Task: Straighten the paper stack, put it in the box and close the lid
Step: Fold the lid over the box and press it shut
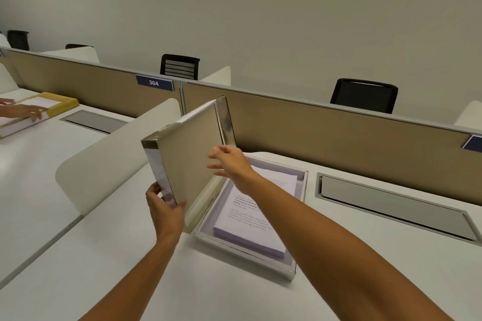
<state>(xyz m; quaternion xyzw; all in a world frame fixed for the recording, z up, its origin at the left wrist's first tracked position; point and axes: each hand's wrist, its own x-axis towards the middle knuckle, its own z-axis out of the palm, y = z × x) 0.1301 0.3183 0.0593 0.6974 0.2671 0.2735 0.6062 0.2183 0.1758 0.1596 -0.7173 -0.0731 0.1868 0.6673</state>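
A shallow silver-edged box (290,272) lies on the white desk with a stack of printed paper (250,232) lying flat inside it. Its hinged lid (190,154) stands nearly upright along the box's left side, beige inner face toward me. My left hand (164,208) grips the lid's near lower corner. My right hand (229,161) reaches across the box with fingers spread, at the lid's right edge; whether it touches the lid is unclear. My right forearm hides part of the paper.
A curved white divider (109,164) stands left of the lid. A tan partition (339,138) runs behind the desk, with a grey cable flap (391,206) on the right. At the far left another person's hands (23,111) rest on a yellow box (64,105).
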